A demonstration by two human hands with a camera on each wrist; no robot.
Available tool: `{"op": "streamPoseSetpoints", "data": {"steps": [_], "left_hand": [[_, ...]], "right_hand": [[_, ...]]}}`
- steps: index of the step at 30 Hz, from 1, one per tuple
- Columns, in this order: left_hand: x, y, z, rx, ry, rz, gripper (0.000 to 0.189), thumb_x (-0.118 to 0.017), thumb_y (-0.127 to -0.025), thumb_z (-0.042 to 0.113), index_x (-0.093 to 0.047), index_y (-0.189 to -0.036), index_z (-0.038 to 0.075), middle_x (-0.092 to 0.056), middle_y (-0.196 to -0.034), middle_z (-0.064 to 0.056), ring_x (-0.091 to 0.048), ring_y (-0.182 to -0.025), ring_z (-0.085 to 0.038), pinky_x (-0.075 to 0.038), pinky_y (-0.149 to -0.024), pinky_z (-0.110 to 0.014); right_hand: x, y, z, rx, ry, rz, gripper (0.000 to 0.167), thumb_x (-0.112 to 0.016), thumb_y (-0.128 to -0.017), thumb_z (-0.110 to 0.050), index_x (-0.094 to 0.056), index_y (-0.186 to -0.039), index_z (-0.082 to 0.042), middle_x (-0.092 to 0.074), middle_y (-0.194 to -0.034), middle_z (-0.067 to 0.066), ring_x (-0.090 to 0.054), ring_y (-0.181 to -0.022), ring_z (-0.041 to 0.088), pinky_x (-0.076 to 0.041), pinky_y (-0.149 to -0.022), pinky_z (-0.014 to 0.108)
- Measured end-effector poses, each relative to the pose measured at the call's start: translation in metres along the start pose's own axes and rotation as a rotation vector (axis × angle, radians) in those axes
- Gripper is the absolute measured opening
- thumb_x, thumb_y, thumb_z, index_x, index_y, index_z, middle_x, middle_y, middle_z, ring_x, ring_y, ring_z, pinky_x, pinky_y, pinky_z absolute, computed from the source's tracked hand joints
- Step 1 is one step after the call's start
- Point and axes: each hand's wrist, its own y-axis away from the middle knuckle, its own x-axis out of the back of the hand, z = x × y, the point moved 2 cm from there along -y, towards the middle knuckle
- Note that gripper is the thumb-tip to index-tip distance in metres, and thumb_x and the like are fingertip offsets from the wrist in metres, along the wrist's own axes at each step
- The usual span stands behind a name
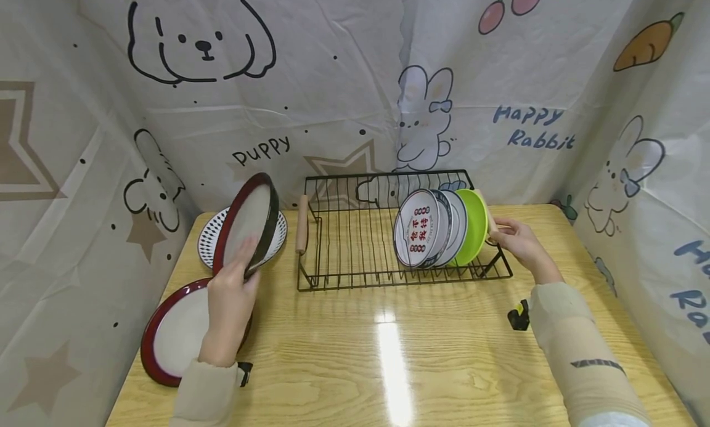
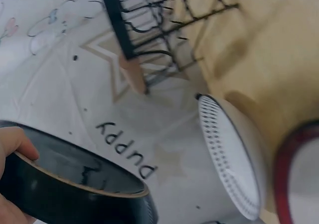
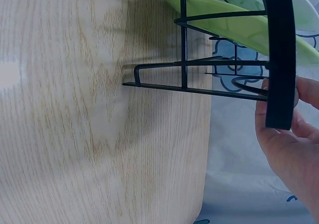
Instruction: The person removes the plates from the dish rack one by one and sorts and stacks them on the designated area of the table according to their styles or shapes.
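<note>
My left hand [image 1: 227,300] grips a deep plate [image 1: 248,220] by its edge, tilted up on its side. The plate has a dark red rim, a whitish inside and a dark outside; its dark side [image 2: 75,184] fills the lower left of the left wrist view. At the right end of the black wire dish rack [image 3: 280,59], my right hand [image 1: 520,245] holds the rack's light wooden handle [image 1: 485,215], with fingertips curled around it. Leaning in the rack beside that hand are a lime green plate [image 1: 473,230] and several white plates, the front one [image 1: 416,230] with red lettering.
Another red-rimmed plate [image 1: 180,337] lies at the table's left. Behind it is a white dish with a black pattern [image 1: 211,236], partly hidden by the held plate. A second wooden handle [image 1: 302,223] marks the rack's left end. A patterned curtain [image 1: 344,106] hangs behind the table.
</note>
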Motion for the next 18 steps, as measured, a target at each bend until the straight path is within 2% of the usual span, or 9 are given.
{"op": "streamPoseSetpoints", "data": {"steps": [6, 14, 18], "left_hand": [[0.009, 0.02, -0.012, 0.016, -0.02, -0.072, 0.054, -0.069, -0.065, -0.019, -0.061, -0.116, -0.002, -0.061, -0.113, -0.02, -0.059, -0.101, -0.038, -0.047, -0.08, -0.051], [0.024, 0.055, -0.032, -0.037, -0.136, -0.072, 0.056, -0.069, -0.062, -0.018, -0.064, -0.114, 0.001, -0.063, -0.109, -0.021, -0.06, -0.092, -0.044, -0.048, -0.072, -0.055], [0.032, 0.071, -0.043, -0.033, -0.187, -0.093, 0.061, -0.071, -0.057, -0.017, -0.063, -0.114, 0.002, -0.063, -0.109, -0.021, -0.06, -0.092, -0.046, -0.048, -0.074, -0.056]], "right_hand": [[0.0, 0.0, -0.001, 0.0, 0.002, 0.001, 0.058, -0.042, -0.097, -0.022, -0.02, -0.143, 0.004, -0.034, -0.132, 0.031, -0.037, -0.119, 0.039, -0.03, -0.102, 0.051], [0.0, 0.0, 0.0, 0.008, 0.014, 0.002, 0.058, -0.042, -0.097, -0.024, -0.02, -0.143, 0.004, -0.035, -0.131, 0.031, -0.038, -0.119, 0.04, -0.031, -0.101, 0.05], [0.0, -0.001, 0.001, 0.012, 0.016, -0.001, 0.059, -0.042, -0.097, -0.025, -0.02, -0.143, 0.004, -0.035, -0.131, 0.031, -0.038, -0.119, 0.04, -0.031, -0.101, 0.051]]}}
